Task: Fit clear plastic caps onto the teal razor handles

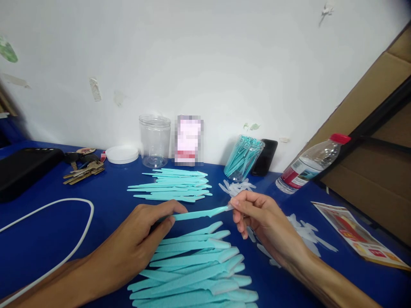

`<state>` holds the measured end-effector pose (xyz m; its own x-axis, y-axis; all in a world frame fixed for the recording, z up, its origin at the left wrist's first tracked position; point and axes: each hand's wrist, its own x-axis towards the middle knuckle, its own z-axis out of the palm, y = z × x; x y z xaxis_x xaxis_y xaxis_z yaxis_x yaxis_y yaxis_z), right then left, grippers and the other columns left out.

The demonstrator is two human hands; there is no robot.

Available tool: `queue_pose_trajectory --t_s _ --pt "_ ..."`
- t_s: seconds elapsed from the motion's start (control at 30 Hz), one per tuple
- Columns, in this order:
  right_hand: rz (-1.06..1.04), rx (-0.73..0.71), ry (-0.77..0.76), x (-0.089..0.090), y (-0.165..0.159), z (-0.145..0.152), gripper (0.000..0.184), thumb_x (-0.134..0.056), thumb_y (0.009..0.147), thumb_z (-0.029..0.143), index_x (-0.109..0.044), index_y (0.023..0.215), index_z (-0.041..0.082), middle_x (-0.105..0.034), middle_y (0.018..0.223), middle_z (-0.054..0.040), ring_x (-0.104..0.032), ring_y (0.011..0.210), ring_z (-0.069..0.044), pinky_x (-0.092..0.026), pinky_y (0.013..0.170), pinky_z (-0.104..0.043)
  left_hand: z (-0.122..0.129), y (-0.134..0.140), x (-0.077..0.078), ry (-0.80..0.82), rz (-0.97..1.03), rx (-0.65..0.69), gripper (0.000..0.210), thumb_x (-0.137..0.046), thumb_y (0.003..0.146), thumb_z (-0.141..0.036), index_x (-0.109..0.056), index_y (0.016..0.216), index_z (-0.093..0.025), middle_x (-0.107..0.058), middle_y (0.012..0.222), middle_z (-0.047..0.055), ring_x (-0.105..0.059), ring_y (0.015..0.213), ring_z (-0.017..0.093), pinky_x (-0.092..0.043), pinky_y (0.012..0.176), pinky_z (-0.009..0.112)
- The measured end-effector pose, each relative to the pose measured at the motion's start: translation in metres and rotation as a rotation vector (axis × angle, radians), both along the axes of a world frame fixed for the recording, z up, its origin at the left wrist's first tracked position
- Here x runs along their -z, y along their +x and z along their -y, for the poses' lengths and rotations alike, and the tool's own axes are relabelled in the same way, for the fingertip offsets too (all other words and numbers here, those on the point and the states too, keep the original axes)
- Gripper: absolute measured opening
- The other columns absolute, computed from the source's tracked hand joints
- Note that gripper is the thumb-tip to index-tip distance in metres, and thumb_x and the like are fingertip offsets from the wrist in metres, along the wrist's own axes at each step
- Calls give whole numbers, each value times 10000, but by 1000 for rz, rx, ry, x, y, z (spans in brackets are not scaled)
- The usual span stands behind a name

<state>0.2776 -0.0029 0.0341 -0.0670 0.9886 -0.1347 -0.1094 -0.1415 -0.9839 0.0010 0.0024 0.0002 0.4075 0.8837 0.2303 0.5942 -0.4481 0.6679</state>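
Between thumb and fingers, my left hand [141, 239] grips the handle end of a turquoise eyebrow razor [199, 214], held level above the table. My right hand [260, 214] pinches a small translucent blade cap [230, 207] at the razor's blade end; how far the cap covers the blade I cannot tell. Below lies a large pile of turquoise razors [192, 276], blade ends to the right. A smaller row of razors [173, 186] lies beyond my hands. Loose translucent caps [237, 187] sit past my right hand, and more caps [308, 233] lie beside and partly beneath it.
Along the wall stand a clear jar [155, 143], a blurred card [189, 141], a tilted jar of turquoise sticks [244, 158] and a phone [266, 157]. A white lid [122, 154], keys [84, 170] and white cable [90, 214] are left; a bottle [311, 164] and packet [356, 231], right.
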Motion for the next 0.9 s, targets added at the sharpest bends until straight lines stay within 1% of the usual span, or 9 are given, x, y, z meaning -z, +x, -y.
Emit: queue_pose_trajectory --t_s 0.1,0.2,0.33,0.43,0.53,0.67,0.77,0.83,0.9 --pt "-7 -17 8 1 -1 0 347 -955 708 393 -707 710 151 -684 586 13 -576 470 -86 -469 429 -166 0 1 -2 35 24 14 338 -422 1075 -409 -720 1190 -301 -731 902 -29 -652 801 175 -494 760 248" --pt "-11 -49 13 3 -3 2 335 -942 732 392 -713 716 149 -691 591 8 -582 470 -87 -476 435 -168 1 2 -6 36 29 64 345 -417 1081 -395 -727 1193 -292 -748 890 -32 -671 782 170 -519 746 238" --pt "-25 -87 6 6 -8 6 331 -934 747 398 -722 723 145 -707 602 -1 -606 477 -90 -488 444 -166 2 3 -10 73 59 123 328 -411 1084 -339 -719 1194 -308 -783 994 -57 -717 853 147 -534 795 209" --pt "-36 -114 -13 7 -14 10 355 -939 734 422 -724 711 141 -717 597 -11 -621 472 -95 -503 447 -171 5 2 -14 120 59 199 305 -423 1076 -293 -706 1190 -312 -794 1070 -73 -734 893 134 -530 797 179" --pt "-42 -124 -21 7 -17 13 356 -949 717 416 -725 705 139 -724 595 -17 -632 469 -100 -513 451 -175 8 2 -17 155 53 225 290 -432 1071 -265 -688 1195 -321 -784 1156 -77 -733 973 132 -518 839 163" --pt "-10 -126 -8 7 -18 13 359 -931 733 433 -719 701 144 -722 595 -19 -629 470 -105 -505 452 -183 10 5 -21 123 95 255 305 -386 1086 -255 -684 1105 -314 -780 1049 -90 -717 860 111 -505 787 159" --pt "56 -146 2 5 -15 11 367 -911 745 460 -710 700 157 -701 585 -8 -595 471 -106 -469 444 -193 7 6 -22 111 86 257 285 -398 1080 -256 -679 1100 -303 -765 1013 -79 -704 852 116 -502 796 179" --pt "153 -193 25 1 -11 10 340 -910 747 444 -725 715 161 -685 607 2 -570 511 -101 -440 466 -193 4 6 -20 108 51 247 255 -430 1067 -248 -681 1084 -288 -749 965 -69 -690 828 121 -497 767 198" --pt "287 -253 72 -4 -6 10 277 -909 758 390 -746 731 168 -668 653 14 -546 578 -98 -418 513 -194 2 6 -18 125 27 243 240 -451 1045 -222 -686 1036 -274 -728 911 -59 -670 799 127 -485 732 218"
